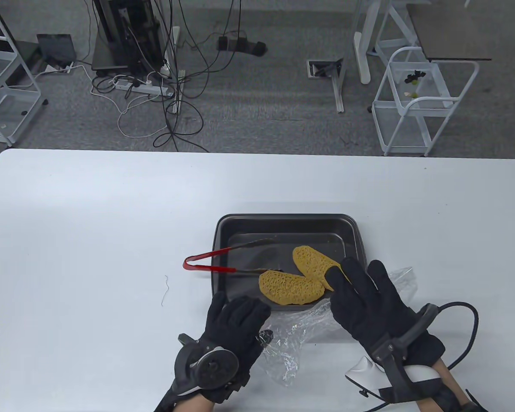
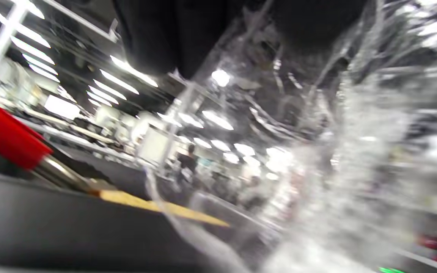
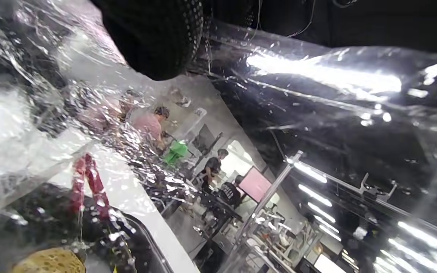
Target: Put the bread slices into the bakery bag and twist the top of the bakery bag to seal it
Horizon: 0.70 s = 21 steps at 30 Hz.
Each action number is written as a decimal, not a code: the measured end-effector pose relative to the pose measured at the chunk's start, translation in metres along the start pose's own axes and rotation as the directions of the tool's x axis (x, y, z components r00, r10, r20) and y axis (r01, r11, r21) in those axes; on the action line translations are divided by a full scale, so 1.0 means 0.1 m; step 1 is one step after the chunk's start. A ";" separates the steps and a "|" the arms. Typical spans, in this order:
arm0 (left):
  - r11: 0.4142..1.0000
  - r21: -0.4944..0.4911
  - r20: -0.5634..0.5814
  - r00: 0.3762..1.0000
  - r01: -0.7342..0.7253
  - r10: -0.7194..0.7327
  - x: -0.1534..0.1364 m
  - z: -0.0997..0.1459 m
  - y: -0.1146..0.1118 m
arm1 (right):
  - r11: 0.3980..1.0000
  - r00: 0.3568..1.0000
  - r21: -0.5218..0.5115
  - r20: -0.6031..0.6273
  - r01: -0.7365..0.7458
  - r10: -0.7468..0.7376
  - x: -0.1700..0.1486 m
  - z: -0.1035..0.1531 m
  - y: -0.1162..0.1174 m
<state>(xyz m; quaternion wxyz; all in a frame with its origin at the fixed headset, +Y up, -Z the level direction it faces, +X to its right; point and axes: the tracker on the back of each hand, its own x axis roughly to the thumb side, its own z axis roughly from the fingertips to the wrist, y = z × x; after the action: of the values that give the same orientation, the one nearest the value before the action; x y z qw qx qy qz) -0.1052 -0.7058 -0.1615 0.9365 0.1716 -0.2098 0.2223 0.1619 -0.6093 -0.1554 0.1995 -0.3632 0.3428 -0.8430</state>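
Two yellow bread slices lie in a black tray (image 1: 283,217): one near the front (image 1: 289,292), one further right (image 1: 315,262). A crumpled clear bakery bag (image 1: 296,330) lies over the tray's near rim, between my hands. My left hand (image 1: 240,315) has curled fingers gripping the bag's left edge. My right hand (image 1: 354,279) reaches over the bag, its fingertips beside the right slice. In the right wrist view a fingertip (image 3: 154,38) presses the bag (image 3: 317,94), which fills the frame. The left wrist view is blurred; the bag (image 2: 336,151) hangs close below the fingers.
Red-handled tongs (image 1: 206,267) rest across the tray's left rim with their tips inside; they show in the left wrist view (image 2: 6,136) too. A thin thread (image 1: 165,292) lies on the white table. Carts, cables and desk legs stand on the floor beyond the far edge.
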 end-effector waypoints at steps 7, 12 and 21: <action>0.985 0.105 -0.166 0.974 -0.138 0.154 -0.12 0.02 0.13 | 1.000 0.990 -0.021 -0.140 -0.004 0.001 -0.01 -0.06 0.15; 0.972 0.196 -0.274 0.945 -0.128 0.180 -0.25 0.07 0.25 | 0.996 0.900 -0.014 -0.428 0.087 -0.085 0.00 -0.05 0.21; 0.951 0.289 -0.366 0.931 0.108 0.006 -0.25 0.11 0.40 | 0.786 0.594 -0.229 -0.543 0.574 -0.593 0.29 -0.02 0.15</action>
<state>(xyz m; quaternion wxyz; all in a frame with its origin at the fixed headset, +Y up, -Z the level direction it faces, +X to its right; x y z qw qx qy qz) -0.1485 -0.6856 -0.1546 0.9269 0.2753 0.0076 0.2551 0.1429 -0.6358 -0.1533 -0.2090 -0.1782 0.2618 -0.9252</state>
